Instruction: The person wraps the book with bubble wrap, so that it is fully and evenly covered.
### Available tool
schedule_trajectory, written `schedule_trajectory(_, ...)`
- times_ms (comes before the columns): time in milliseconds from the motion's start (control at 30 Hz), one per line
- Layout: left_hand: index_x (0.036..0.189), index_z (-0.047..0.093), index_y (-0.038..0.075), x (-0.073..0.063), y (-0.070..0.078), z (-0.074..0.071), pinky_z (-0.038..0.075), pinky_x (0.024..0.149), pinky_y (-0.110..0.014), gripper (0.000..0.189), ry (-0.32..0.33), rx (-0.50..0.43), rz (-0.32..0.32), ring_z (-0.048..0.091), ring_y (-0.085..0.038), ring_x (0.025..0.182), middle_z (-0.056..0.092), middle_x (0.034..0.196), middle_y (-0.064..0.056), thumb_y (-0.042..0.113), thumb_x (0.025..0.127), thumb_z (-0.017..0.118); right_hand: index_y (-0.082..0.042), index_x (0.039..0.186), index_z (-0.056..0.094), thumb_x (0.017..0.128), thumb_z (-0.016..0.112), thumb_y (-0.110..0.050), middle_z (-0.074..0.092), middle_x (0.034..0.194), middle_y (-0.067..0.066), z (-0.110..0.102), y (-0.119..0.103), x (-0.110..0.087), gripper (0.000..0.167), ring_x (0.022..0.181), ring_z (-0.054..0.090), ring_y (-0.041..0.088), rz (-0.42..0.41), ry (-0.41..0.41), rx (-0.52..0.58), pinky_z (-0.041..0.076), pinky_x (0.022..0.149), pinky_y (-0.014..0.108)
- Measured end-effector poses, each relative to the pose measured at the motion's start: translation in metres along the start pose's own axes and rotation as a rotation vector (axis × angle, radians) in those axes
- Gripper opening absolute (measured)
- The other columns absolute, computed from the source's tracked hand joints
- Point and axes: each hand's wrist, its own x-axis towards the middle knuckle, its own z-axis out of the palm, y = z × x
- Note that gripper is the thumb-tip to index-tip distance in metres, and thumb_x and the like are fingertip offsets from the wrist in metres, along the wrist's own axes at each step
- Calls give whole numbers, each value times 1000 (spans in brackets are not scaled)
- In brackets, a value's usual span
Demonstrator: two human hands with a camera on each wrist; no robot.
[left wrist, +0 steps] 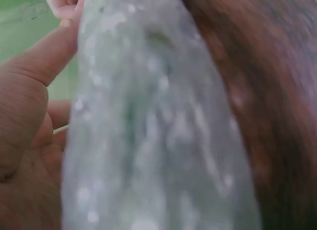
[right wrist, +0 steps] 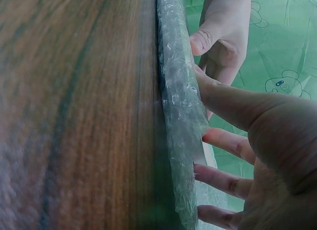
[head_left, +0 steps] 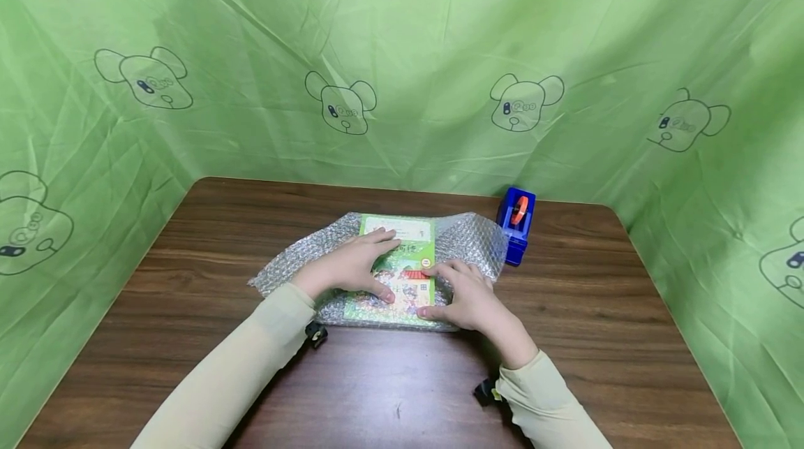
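Note:
A green picture book, or a flat box with a similar printed cover, lies under bubble wrap on the table; the wrap spreads out past it on both sides. My left hand rests on top with its fingers spread over the left part of the cover. On the right part, my right hand touches the wrap with fingertips and thumb. Its spread fingers press the wrapped surface in the right wrist view. The left wrist view is blurred and shows the bubble wrap close up beside the left hand.
Behind the wrap's right end stands a blue tape dispenser with an orange ring on it. The brown wooden table reaches to green cloth walls at the back and both sides.

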Motion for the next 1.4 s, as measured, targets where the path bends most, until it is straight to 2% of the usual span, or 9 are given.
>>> schedule_trajectory(267, 172, 35, 13, -4, -4, 4, 14, 131, -66, 118, 16, -49, 5, 16, -36, 167, 24, 180, -13, 62, 80, 91, -28, 141, 70, 76, 98, -54, 63, 145, 4, 1, 1, 1, 75, 137, 50, 42, 4, 1, 3, 37, 112, 77)
schedule_trajectory(500, 171, 37, 11, -7, -8, 5, 14, 131, -66, 114, 34, -88, 36, 16, -38, 167, 25, 180, -14, 59, 83, 91, -30, 142, 70, 76, 98, -53, 63, 145, 2, 2, 1, 1, 75, 137, 50, 41, 12, 0, -3, 37, 113, 76)
schedule_trajectory(833, 170, 42, 21, -6, -12, 7, 10, 130, -69, 104, 23, -92, 62, 14, -36, 168, 23, 181, -10, 57, 85, 90, -30, 142, 70, 77, 98, -54, 63, 146, 4, 2, 1, 3, 75, 139, 49, 43, 17, 4, 0, 36, 113, 77)
schedule_trajectory(933, 171, 41, 21, -6, -12, 7, 9, 131, -69, 105, 21, -101, 61, 12, -36, 168, 23, 181, -11, 57, 85, 90, -30, 142, 70, 77, 98, -54, 62, 147, 3, 2, 2, 3, 75, 140, 49, 43, 16, 3, -1, 36, 114, 77)
schedule_trajectory(1233, 171, 39, 21, -5, -15, 11, 5, 132, -65, 107, 31, -120, 66, 10, -34, 169, 21, 181, -8, 59, 84, 89, -32, 145, 69, 78, 96, -57, 61, 149, 5, 1, 3, 1, 76, 140, 49, 42, -1, 0, 1, 36, 114, 77)
schedule_trajectory(1400, 172, 38, 21, -5, -15, 11, 3, 133, -64, 107, 27, -126, 65, 9, -33, 169, 20, 182, -8, 58, 85, 89, -30, 147, 68, 80, 94, -58, 61, 150, 7, -2, 5, 0, 77, 140, 49, 43, -36, -9, 3, 36, 115, 78)
